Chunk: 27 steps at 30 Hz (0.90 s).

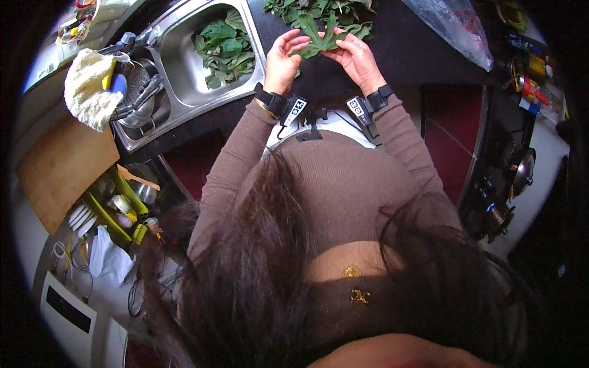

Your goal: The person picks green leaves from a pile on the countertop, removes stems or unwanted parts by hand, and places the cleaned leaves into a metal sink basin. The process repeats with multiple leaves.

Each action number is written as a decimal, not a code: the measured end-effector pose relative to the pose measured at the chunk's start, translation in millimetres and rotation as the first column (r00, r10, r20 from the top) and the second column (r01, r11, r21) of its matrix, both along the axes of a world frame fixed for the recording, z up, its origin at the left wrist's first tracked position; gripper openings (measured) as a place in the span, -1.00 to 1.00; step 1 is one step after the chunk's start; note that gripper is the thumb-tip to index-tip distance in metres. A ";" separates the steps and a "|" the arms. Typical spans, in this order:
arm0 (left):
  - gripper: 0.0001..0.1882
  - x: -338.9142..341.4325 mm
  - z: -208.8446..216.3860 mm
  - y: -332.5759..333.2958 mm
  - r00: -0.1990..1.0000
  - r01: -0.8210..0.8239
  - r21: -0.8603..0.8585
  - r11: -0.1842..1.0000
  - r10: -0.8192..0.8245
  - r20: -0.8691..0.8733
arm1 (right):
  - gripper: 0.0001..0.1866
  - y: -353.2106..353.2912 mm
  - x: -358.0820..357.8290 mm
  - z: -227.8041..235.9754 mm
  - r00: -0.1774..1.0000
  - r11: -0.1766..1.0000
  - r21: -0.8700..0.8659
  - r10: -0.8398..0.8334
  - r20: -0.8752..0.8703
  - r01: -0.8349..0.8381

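Observation:
Between my two hands, above the dark counter, is a lobed green leaf [321,40]. My left hand [284,60] has its fingers closed on the leaf's left side. On the other side my right hand [356,56] pinches the leaf near its base. A pile of green leaves [319,9] lies on the counter just beyond my hands. More leaves [226,52] rest in the steel sink [184,70] to the left. Each wrist wears a black strap with a small tag.
A white cloth [92,86] hangs by the tap at the sink's left. To the right lies a clear plastic bag [454,27]. A wooden board [67,165] and a green dish rack [107,214] stand at the left. Pots [521,172] are at the far right.

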<state>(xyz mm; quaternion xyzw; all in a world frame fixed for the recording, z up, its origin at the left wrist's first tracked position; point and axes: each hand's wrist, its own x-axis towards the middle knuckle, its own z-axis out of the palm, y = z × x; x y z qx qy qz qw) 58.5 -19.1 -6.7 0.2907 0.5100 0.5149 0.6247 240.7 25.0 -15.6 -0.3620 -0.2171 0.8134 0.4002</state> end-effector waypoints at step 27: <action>-0.50 -10.6 -9.8 -12.1 0.984 -0.160 -0.090 0.983 0.166 0.063 | -0.64 -11.8 -20.5 8.3 0.989 0.989 -0.043 0.143 0.024 -0.141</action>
